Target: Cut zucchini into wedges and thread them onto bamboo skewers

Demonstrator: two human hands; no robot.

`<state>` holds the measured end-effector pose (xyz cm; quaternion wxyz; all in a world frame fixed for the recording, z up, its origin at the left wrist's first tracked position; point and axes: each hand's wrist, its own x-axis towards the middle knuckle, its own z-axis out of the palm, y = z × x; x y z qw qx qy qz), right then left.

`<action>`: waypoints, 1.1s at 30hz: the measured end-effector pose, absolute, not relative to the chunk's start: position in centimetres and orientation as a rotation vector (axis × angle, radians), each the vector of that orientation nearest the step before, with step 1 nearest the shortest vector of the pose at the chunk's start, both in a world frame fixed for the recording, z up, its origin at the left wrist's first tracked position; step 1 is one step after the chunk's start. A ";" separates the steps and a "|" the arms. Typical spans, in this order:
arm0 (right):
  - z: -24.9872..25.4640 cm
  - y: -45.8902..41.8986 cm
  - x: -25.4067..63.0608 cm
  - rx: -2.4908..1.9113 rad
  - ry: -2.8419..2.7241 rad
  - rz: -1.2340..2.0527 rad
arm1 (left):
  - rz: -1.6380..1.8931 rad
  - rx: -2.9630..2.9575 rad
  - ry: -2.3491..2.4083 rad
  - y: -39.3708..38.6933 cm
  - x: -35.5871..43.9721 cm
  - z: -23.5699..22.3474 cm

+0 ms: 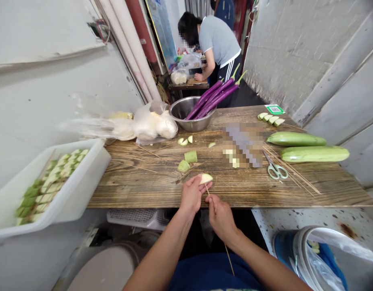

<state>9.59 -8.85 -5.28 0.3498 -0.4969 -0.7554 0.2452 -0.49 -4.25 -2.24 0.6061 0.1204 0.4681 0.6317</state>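
Here on my feed, the left hand (192,193) pinches a pale squash slice (207,178) between thumb and fingers, just above the near edge of the wooden table (249,190). And there's the right hand (220,214), close beside it, fingers closed around a thin skewer (229,258)! The skewer's upper end meets the slice's underside; I can't tell whether it's pierced through. Its lower end slants down past the right wrist. Beyond the hands I see squash chunks (190,157) on the wood, and over right, green-handled scissors (276,171) near two whole squashes (315,154). Far left, a white tub (97,161) holds skewered slices (53,178). At the back, purple eggplants (209,101) lean in a metal bowl (192,126).
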 end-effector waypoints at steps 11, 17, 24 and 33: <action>-4.0 -8.5 10.5 -1.311 -2.059 0.704 | 1.481 0.326 1.116 -4.0 -0.4 -2.8; -3.9 -8.8 10.7 -1.316 -2.079 0.725 | 1.508 0.313 1.120 -3.9 -0.3 -2.6; -4.6 -9.0 10.6 -1.306 -2.076 0.683 | 1.518 0.262 1.145 -3.8 -0.2 -2.5; -6.6 -9.2 9.9 -1.227 -1.973 0.538 | 1.479 0.242 1.166 -3.8 -0.2 -2.3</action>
